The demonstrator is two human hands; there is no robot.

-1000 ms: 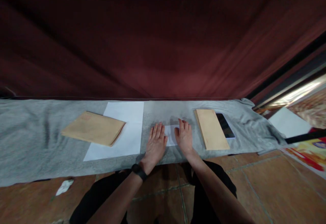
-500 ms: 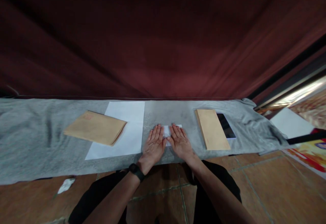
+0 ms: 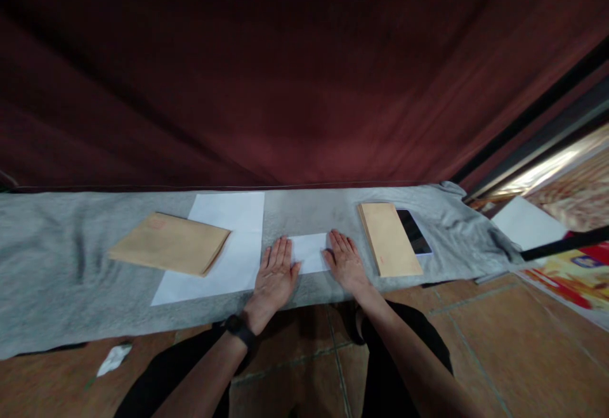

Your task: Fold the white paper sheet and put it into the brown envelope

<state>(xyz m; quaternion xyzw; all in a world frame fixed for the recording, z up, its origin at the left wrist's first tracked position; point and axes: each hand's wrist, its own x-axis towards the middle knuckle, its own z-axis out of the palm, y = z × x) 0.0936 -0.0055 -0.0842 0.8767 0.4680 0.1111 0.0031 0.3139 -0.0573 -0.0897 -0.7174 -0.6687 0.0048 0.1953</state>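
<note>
A small white rectangle of paper (image 3: 310,254) lies flat on the grey cloth (image 3: 304,209). My left hand (image 3: 275,276) rests flat at its left edge, palm down, with the fingers stretched out. At the right edge of the paper lies my right hand (image 3: 347,264), also flat, its fingers pointing away from me. Larger white paper (image 3: 242,234) is spread left of my left hand, partly under a stack of brown envelopes (image 3: 171,243). Another brown envelope stack (image 3: 390,240) lies to the right of my right hand.
A dark phone (image 3: 415,233) sits partly under the right envelope stack. A dark red curtain (image 3: 295,101) hangs behind the cloth-covered surface. On the tiled floor are a crumpled white scrap (image 3: 114,359) at left and a colourful box (image 3: 578,272) at right.
My hands have moved apart, the left one leftward and the right one slightly rightward, uncovering more of the small white paper. The whole view has shifted a little.
</note>
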